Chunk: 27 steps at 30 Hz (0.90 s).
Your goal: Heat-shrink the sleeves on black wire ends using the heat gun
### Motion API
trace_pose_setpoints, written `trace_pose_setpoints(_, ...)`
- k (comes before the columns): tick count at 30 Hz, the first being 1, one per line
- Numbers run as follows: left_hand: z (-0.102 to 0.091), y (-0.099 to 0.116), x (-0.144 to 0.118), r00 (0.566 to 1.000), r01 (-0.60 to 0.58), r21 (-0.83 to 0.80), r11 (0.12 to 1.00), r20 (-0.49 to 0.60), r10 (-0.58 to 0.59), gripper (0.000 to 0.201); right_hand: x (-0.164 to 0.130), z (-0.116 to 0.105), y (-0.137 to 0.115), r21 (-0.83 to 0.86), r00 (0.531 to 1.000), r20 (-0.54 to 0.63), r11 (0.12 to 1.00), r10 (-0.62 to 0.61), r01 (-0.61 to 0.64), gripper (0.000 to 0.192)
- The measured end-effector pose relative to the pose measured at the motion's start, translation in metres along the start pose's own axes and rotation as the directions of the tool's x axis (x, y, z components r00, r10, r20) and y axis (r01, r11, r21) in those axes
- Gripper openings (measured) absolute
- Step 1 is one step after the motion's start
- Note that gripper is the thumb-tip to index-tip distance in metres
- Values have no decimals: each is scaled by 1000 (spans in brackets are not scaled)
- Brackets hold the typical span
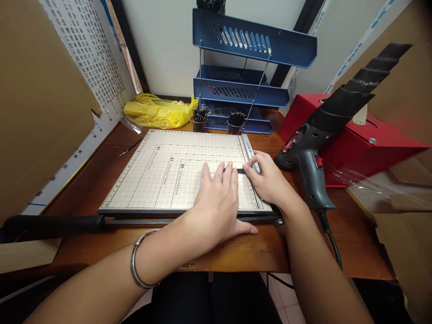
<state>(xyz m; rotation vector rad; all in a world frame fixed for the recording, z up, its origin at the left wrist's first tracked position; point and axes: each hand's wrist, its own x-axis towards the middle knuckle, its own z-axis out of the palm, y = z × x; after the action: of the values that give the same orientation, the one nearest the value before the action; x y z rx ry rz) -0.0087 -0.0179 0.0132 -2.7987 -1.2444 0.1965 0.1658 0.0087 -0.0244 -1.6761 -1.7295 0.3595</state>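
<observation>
A cream paper cutter [151, 180] marked with size lines lies on the wooden table. Its long blade arm [141, 222], with a black handle, is down along the near edge. My left hand [218, 202] rests flat on the board, fingers stretched and slightly spread, over part of a small bunch of thin black strands [240, 171]. At the strands' right end, beside the metal ruler edge [247, 146], my right hand [266, 177] pinches them between thumb and fingertips. Whether they are wires or thin tubes I cannot tell.
Two clear cups of black strands, a left cup [199, 120] and a right cup [235, 122], stand behind the board. Beyond are a yellow plastic bag [158, 111] and blue tiered tray [241, 92]. A heat gun [310, 157] and red box [381, 148] stand at right.
</observation>
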Motion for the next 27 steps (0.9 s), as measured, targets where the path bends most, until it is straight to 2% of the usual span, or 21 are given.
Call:
trace_pose_setpoints(15, 3, -3, -2, 999, -8, -4, 1000, -35, 8, 135, 0, -2, -1, -4, 1000, 15, 1000, 2, -2, 15)
trace_pose_setpoints(27, 6, -2, 1, 995, -46, -87, 995, -95, 38, 133, -2, -3, -2, 11, 999, 34, 1000, 19, -20, 19)
